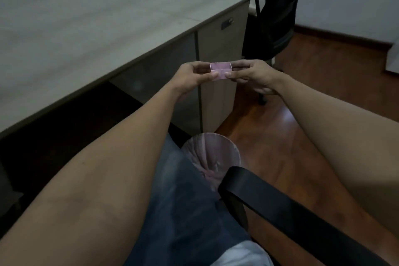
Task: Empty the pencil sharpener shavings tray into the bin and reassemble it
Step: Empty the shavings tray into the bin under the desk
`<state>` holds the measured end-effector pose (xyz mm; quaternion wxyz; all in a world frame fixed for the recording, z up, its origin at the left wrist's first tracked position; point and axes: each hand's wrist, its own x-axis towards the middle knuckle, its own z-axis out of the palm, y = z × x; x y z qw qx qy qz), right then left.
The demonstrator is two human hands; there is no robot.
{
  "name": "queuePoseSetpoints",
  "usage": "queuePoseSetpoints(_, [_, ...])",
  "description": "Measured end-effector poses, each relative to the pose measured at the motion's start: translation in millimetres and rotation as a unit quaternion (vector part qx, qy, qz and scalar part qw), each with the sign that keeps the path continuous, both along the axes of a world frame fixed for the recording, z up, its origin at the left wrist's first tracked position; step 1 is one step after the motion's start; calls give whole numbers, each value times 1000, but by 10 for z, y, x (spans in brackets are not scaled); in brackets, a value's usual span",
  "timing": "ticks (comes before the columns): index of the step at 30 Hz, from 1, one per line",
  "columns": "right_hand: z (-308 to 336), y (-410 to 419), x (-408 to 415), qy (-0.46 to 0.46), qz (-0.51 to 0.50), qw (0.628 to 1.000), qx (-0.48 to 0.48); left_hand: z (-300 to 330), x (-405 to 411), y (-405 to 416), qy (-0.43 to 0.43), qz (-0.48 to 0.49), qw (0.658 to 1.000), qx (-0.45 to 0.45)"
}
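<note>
A small pink pencil sharpener point(220, 70), box-shaped with a pale rim, is held in the air between both hands. My left hand point(194, 76) pinches its left end with thumb and fingers. My right hand point(251, 75) pinches its right end the same way. Whether the tray sits inside the body I cannot tell. Well below the hands, a round bin point(212, 154) lined with a pinkish bag stands on the floor beside my knee; my leg and the armrest hide part of it.
A long grey desk point(86, 28) runs along the left, with a cabinet point(218, 49) under its edge. A black office chair point(278, 17) stands at the desk's far end. My own chair's black armrest point(280, 207) crosses the lower right. Wooden floor point(323, 84) lies to the right.
</note>
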<state>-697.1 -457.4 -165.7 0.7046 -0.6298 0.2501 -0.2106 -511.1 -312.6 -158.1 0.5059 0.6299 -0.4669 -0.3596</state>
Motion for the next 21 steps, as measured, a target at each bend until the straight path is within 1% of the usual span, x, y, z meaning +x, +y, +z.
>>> queuePoseSetpoints(6, [-705, 113, 13, 46, 0, 997, 64, -659, -35, 87, 53, 14, 997, 56])
queuePoseSetpoints(11, [-1153, 248, 40, 85, -6, 992, 97, -1143, 37, 79, 64, 20, 990, 123])
queuePoseSetpoints(13, [-1287, 279, 49, 111, 7, 987, 119, -1340, 51, 71, 75, 24, 984, 157])
queuePoseSetpoints(16, [-1459, 287, 42, 142, 28, 976, 165, -1570, 21, 76, 126, 28, 972, 197])
queuePoseSetpoints(21, [-1698, 286, -16, 201, 51, 955, 214, -1800, -52, 28, 167, 44, 949, 264])
